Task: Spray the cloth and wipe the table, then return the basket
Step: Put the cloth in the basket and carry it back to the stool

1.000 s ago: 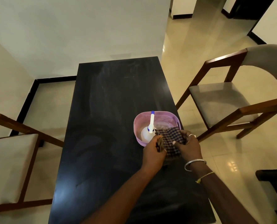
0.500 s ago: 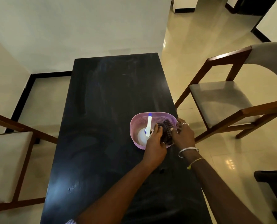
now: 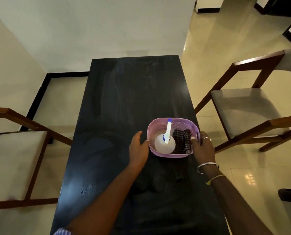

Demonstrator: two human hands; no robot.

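Note:
A pink plastic basket (image 3: 168, 154) stands on the black table (image 3: 132, 92), near its right edge. Inside it a white spray bottle (image 3: 164, 145) with a blue-tipped nozzle lies on the left, and the folded checked cloth (image 3: 182, 141) lies on the right. My right hand (image 3: 204, 148) grips the basket's right wall, thumb inside the rim and fingers outside. Against the basket's left wall rests my left hand (image 3: 138, 148), fingers spread and thumb touching the rim, holding nothing.
A wooden chair with a grey seat (image 3: 243, 106) stands close to the table's right side, and another chair (image 3: 14, 158) stands at its left. A dark piece of furniture (image 3: 290, 197) shows at the lower right. The wall runs behind the table's far end.
Both hands held the cloth above the basket's near edge, then lowered it inside. Now the cloth lies in the basket and the hands have parted to the basket's two sides.

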